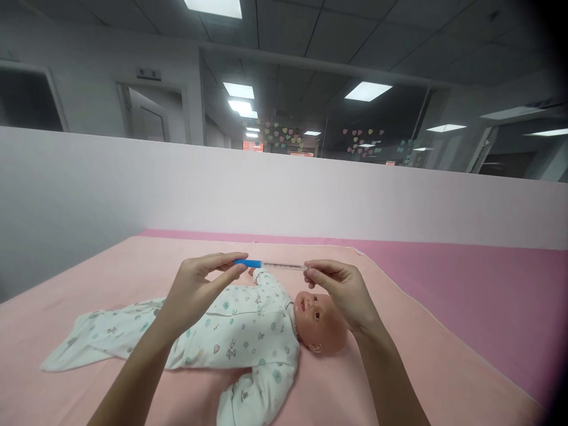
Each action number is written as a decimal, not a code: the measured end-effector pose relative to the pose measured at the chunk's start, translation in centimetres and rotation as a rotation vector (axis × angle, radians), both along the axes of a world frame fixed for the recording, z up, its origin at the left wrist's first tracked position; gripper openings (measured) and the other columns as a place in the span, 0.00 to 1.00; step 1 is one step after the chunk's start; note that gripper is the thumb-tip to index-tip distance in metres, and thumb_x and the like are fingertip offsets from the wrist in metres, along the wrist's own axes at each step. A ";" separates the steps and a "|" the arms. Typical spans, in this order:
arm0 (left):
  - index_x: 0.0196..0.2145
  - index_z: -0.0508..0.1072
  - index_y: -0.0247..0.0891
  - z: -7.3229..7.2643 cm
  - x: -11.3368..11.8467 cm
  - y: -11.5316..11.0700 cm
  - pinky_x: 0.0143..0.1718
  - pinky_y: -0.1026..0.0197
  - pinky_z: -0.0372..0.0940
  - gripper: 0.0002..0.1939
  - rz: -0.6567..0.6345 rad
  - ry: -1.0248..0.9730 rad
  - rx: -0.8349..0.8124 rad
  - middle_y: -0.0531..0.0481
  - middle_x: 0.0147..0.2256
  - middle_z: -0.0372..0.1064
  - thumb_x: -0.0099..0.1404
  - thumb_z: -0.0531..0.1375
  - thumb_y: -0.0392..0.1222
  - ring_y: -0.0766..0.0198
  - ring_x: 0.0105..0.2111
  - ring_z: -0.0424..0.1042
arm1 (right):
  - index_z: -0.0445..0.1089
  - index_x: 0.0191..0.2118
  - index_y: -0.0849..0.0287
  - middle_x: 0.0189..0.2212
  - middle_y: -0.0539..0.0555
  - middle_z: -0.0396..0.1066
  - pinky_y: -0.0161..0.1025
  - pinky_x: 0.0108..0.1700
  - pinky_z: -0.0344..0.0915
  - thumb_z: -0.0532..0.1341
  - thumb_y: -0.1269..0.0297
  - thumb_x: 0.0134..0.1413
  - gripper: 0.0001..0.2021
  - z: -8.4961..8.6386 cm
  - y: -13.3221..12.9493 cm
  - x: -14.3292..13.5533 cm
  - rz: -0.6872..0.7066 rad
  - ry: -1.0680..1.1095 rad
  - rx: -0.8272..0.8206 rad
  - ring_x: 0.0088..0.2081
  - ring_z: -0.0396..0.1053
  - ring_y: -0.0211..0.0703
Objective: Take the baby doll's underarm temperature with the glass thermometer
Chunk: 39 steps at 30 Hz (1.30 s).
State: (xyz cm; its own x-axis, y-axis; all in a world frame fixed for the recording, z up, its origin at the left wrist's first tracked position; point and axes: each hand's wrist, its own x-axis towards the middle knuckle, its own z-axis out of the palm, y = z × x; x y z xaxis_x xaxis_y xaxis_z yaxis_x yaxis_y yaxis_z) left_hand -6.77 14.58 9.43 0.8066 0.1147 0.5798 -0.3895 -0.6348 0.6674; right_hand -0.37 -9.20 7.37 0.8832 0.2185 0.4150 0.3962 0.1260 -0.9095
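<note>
A slim thermometer [284, 266], a clear marked tube with a blue end, is held level in front of me above the doll. My left hand [202, 284] pinches its blue end between thumb and fingers. At the other tip, my right hand [335, 281] closes thumb and fingers on the clear end. Beneath both hands a baby doll [248, 337] lies on its back, its head to the right, dressed in a white patterned sleepsuit. My right wrist is just beside the doll's bare head, and my left forearm crosses in front of its legs.
The doll lies on a peach blanket [346, 390] spread over a pink mat [479, 284]. A white partition [275, 195] rises along the far side. Beyond it are glass windows with heart stickers and a doorway [155, 115].
</note>
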 end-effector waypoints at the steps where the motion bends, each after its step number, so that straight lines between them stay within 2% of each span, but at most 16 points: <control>1: 0.40 0.75 0.44 0.0 0.0 -0.1 0.26 0.67 0.68 0.16 0.000 -0.003 -0.005 0.51 0.34 0.75 0.56 0.59 0.51 0.60 0.34 0.73 | 0.75 0.33 0.59 0.27 0.54 0.72 0.39 0.34 0.67 0.67 0.59 0.40 0.12 0.0 0.0 0.0 0.002 0.002 0.001 0.28 0.67 0.39; 8: 0.40 0.75 0.42 0.0 0.0 -0.5 0.31 0.65 0.69 0.16 -0.006 -0.016 0.001 0.49 0.39 0.74 0.56 0.59 0.51 0.58 0.38 0.72 | 0.74 0.33 0.60 0.26 0.53 0.71 0.38 0.34 0.66 0.66 0.60 0.42 0.12 -0.1 0.0 0.1 0.003 0.022 0.007 0.28 0.66 0.38; 14: 0.40 0.75 0.44 0.3 -0.2 -0.5 0.27 0.69 0.68 0.15 -0.003 0.023 0.044 0.51 0.37 0.74 0.57 0.58 0.51 0.61 0.36 0.72 | 0.72 0.36 0.60 0.27 0.53 0.71 0.38 0.36 0.65 0.64 0.61 0.45 0.11 -0.3 0.2 0.0 0.069 0.033 0.068 0.30 0.67 0.38; 20: 0.40 0.74 0.46 0.1 -0.3 -1.6 0.23 0.73 0.65 0.14 -0.131 0.125 0.159 0.55 0.37 0.73 0.60 0.55 0.52 0.64 0.36 0.71 | 0.70 0.38 0.59 0.28 0.53 0.70 0.36 0.35 0.64 0.57 0.60 0.54 0.10 -0.5 0.8 0.0 0.153 0.031 0.216 0.32 0.67 0.38; 25: 0.41 0.73 0.47 0.0 -0.5 -2.3 0.20 0.74 0.63 0.14 -0.177 0.126 0.227 0.55 0.39 0.72 0.61 0.54 0.52 0.64 0.37 0.71 | 0.70 0.37 0.60 0.27 0.53 0.70 0.37 0.35 0.64 0.59 0.61 0.53 0.09 -0.4 0.3 0.1 0.111 0.008 0.213 0.30 0.66 0.37; 34: 0.41 0.73 0.48 0.5 -1.3 -2.0 0.23 0.74 0.65 0.14 -0.171 0.091 0.290 0.56 0.39 0.72 0.62 0.53 0.51 0.65 0.38 0.70 | 0.70 0.35 0.60 0.26 0.52 0.69 0.37 0.34 0.65 0.59 0.62 0.51 0.08 0.2 -0.2 -0.6 0.068 -0.068 0.136 0.30 0.67 0.37; 39: 0.44 0.72 0.47 0.8 -1.9 -1.2 0.24 0.71 0.66 0.17 -0.100 0.084 0.299 0.53 0.40 0.72 0.61 0.52 0.54 0.63 0.38 0.71 | 0.70 0.32 0.59 0.25 0.51 0.69 0.37 0.33 0.66 0.62 0.61 0.47 0.07 0.7 -2.2 -0.6 -0.063 -0.097 0.087 0.28 0.67 0.37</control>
